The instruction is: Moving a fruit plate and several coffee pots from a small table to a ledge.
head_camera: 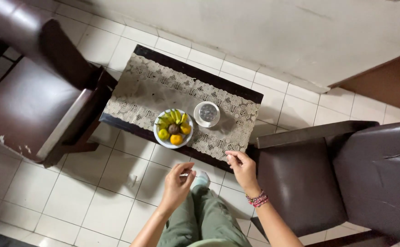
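Care suits the right hand (243, 168), fingers curled at the lace runner (181, 98) edge at five o'clock of the fruit bowl (173, 128), while the left hand (178, 183) pinches something small and white.

Dark table (250, 95) w/ lace runner (145, 89), fruit bowl (159, 139), lidded jar (206, 114).

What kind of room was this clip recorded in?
Most likely a home sitting room: a small dark wooden side table under a cream lace runner stands between two dark brown padded armchairs, with a white bowl of fruit on it, on white floor tiles.
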